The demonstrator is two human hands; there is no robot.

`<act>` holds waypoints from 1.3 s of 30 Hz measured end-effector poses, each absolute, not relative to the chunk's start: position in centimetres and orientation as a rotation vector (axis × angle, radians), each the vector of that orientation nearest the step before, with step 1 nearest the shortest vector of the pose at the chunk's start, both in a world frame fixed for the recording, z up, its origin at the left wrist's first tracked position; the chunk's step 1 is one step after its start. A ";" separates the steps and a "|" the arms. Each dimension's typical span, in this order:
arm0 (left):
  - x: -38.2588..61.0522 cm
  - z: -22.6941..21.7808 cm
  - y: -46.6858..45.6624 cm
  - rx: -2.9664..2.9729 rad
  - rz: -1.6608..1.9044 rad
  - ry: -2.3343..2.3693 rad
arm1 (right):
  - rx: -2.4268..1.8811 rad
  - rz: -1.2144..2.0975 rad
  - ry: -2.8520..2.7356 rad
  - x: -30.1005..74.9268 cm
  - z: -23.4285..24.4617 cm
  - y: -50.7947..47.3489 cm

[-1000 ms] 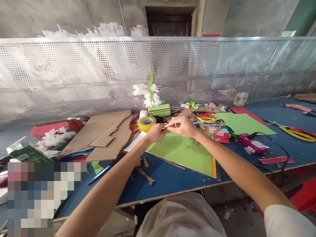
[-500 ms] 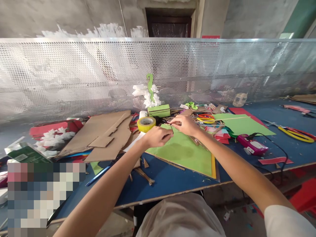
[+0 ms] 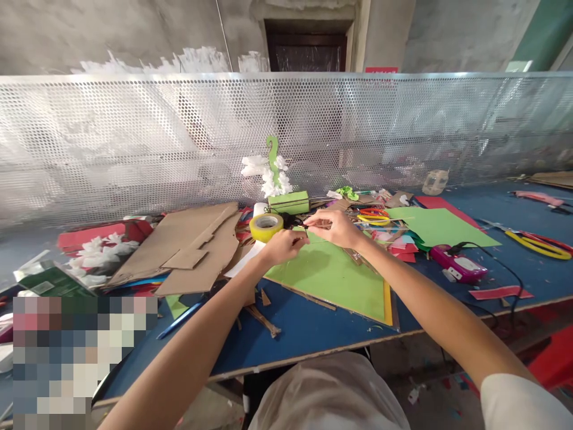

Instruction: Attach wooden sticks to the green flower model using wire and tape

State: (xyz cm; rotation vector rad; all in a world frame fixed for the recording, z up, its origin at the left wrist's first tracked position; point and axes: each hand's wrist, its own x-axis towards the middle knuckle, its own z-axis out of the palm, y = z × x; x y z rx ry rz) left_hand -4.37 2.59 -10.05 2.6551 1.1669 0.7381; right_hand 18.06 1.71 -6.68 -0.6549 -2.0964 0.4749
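Over a sheet of green paper (image 3: pixel 331 278), my two hands come close together. My left hand (image 3: pixel 286 246) is closed, its fingertips pinching what looks like a thin black string (image 3: pixel 306 230). From the other side my right hand (image 3: pixel 335 228) pinches the same string between thumb and fingers. A dark tangle (image 3: pixel 290 220) lies just behind the hands. Beside my left hand is a roll of yellow tape (image 3: pixel 267 227). Behind it stands a green block (image 3: pixel 289 202) carrying a curled green stem (image 3: pixel 273 156) with white ruffled petals (image 3: pixel 276 185).
Brown cardboard sheets (image 3: pixel 179 245) lie to the left. On the right are red-and-yellow scissors (image 3: pixel 374 217), a purple device with a cord (image 3: pixel 459 263), light green paper (image 3: pixel 441 227) and larger yellow-handled scissors (image 3: pixel 537 242). A perforated metal screen (image 3: pixel 188 137) stands along the table's back.
My left hand has shifted slightly up and left, its fingertips now nearer the right hand's. My right hand stays almost in place. The whole view has tilted a little.
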 end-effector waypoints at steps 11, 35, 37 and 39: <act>-4.5 -7.2 0.1 2.856 1.012 1.284 | -0.752 0.165 -2.262 18.5 -7.2 2.9; -4.4 -7.7 0.6 2.847 0.958 1.476 | -0.776 0.270 -2.264 17.5 -8.4 3.1; -4.9 -7.8 1.2 2.729 0.984 1.510 | -0.739 0.409 -2.206 17.4 -8.3 3.0; -5.2 -8.1 1.8 2.668 0.908 1.469 | -0.705 0.479 -2.145 17.6 -8.2 2.9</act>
